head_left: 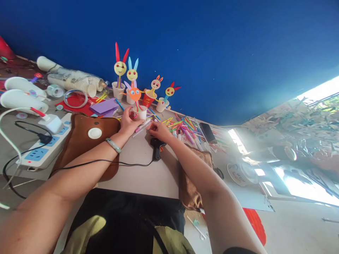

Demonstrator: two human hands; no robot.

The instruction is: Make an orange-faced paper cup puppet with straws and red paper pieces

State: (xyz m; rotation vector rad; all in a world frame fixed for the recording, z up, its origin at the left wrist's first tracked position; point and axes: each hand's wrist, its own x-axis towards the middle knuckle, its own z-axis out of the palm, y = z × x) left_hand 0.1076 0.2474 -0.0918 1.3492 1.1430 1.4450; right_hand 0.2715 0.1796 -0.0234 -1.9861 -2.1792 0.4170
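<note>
My left hand [128,123] grips a white paper cup [141,113] by its left side, thumb in front and fingers at the rim. From this cup rises an orange rabbit-like face [135,94] with purple ears, on a pink stem. My right hand [159,131] is closed just right of the cup, fingertips pinched together; what they hold, if anything, I cannot make out. Below that hand lies a black glue gun [156,150], its cord running left. Between my hands are clear and pinkish sticks [141,127] on the table.
Several rabbit figures in cups, one a red cup [148,99], stand along the blue wall. Coloured pipe cleaners [185,128] and a phone [208,133] lie right. Left are purple paper [104,107], a brown cushion [82,151], a power strip [45,148] and stacked paper cups [72,79].
</note>
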